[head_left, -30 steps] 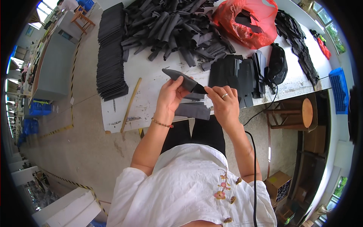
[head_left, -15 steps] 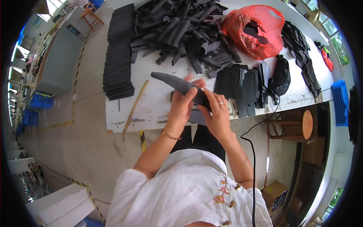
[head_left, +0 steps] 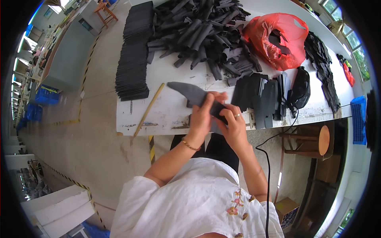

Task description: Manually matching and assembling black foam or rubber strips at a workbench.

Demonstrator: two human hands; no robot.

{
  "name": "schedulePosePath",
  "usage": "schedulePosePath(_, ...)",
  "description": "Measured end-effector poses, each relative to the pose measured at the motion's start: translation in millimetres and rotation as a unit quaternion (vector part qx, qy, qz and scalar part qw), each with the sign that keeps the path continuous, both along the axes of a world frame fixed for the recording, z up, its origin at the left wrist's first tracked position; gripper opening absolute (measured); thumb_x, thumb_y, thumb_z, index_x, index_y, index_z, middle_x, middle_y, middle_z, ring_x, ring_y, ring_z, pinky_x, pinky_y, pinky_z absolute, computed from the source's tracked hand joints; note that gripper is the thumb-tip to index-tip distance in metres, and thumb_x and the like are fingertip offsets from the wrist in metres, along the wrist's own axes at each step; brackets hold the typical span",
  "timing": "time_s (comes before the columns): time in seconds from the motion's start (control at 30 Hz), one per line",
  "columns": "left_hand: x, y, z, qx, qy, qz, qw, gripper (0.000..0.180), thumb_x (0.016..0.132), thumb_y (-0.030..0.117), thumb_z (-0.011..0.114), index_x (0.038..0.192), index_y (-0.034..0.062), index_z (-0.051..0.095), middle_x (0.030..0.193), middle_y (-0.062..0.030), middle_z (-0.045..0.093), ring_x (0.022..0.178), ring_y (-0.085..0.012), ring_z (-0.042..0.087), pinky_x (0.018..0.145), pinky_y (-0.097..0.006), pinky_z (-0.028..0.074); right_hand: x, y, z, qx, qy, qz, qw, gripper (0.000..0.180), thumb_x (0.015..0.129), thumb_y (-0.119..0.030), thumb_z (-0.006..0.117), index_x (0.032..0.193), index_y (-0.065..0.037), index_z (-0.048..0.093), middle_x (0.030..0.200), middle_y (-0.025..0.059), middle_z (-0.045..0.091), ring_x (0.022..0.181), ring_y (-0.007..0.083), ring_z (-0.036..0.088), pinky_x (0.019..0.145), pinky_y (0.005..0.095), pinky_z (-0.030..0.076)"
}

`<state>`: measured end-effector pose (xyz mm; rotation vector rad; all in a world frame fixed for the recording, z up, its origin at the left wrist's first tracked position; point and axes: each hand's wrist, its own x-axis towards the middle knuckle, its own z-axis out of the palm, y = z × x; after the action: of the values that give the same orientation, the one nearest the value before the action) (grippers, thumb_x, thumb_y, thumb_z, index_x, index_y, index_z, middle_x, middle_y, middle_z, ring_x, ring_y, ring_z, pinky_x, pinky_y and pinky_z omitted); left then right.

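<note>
A: Where's the dark grey tapered strip [head_left: 187, 90]?
B: Over the white table [head_left: 174, 111], near side, narrow tip pointing far left; red plastic bag [head_left: 294, 51] beyond, far right.
A: Grip?
B: Left hand [head_left: 201, 117] pinches its middle, thumb on top; right hand [head_left: 234, 126] has fingers closed on the near right end.
A: Handling?
B: Looks light, soft, bendy, probably not fragile; can't tell if slippery. Best taken at the broader middle, since the tip would likely flop.

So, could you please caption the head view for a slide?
Left hand and right hand hold a dark grey piece at a white table heaped with dark strips.
</note>
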<state>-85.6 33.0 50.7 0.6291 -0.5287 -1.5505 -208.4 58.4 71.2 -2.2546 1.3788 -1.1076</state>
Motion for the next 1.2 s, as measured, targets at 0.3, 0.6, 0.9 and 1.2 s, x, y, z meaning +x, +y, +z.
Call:
schedulePosePath(0.3, 0.4, -0.8, -5.6, 0.031, -0.004, 0.003, 0.999, 0.026, 0.099, 0.025, 0.056, 0.108, 0.0015, 0.06, 0.104, -0.0156, 0.069, 0.091, -0.0179, 0.062, 0.088, -0.033, 0.049, -6.9, 5.1, -0.4, 0.034, 0.014, 0.01, 0.999, 0.027, 0.074, 0.0, 0.073, 0.096, -0.003, 0.058, 0.101, 0.0155, 0.059, 0.088, 0.0346, 0.06, 0.072, 0.0414, 0.051)
schedulePosePath(0.6, 13.7, -11.9, 12.3, 0.056, -0.039, 0.079, 0.995, 0.031, 0.095, 0.025, 0.063, 0.104, -0.0046, 0.059, 0.094, -0.017, 0.071, 0.091, -0.0211, 0.068, 0.081, -0.032, 0.051, -24.2, 17.4, -13.5, 0.029, -0.033, 0.021, 0.999, 0.015, 0.077, 0.002, 0.074, 0.084, -0.001, 0.061, 0.094, 0.0127, 0.062, 0.077, 0.0309, 0.063, 0.064, 0.0364, 0.05)
schedulePosePath(0.9, -10.9, 3.5, -6.2, 0.081, -0.039, 0.094, 0.992, 0.031, 0.094, 0.028, 0.064, 0.088, -0.0026, 0.063, 0.09, -0.0142, 0.071, 0.082, -0.0185, 0.066, 0.075, -0.033, 0.052, -4.0, 1.8, -31.8, -0.057, -0.056, 0.037, 0.996, 0.016, 0.074, 0.004, 0.074, 0.084, -0.001, 0.063, 0.092, 0.0118, 0.063, 0.075, 0.0299, 0.062, 0.062, 0.0361, 0.05)
schedulePosePath(1.2, 33.9, -9.9, 22.0, 0.055, 0.026, 0.088, 0.994, 0.033, 0.096, 0.024, 0.062, 0.114, -0.0023, 0.056, 0.097, -0.0162, 0.068, 0.093, -0.0256, 0.067, 0.087, -0.038, 0.053, -7.1, 0.7, -16.9, -0.013, -0.055, 0.055, 0.997, 0.021, 0.072, 0.004, 0.075, 0.087, -0.002, 0.061, 0.091, 0.0112, 0.061, 0.076, 0.0302, 0.061, 0.063, 0.0377, 0.05)
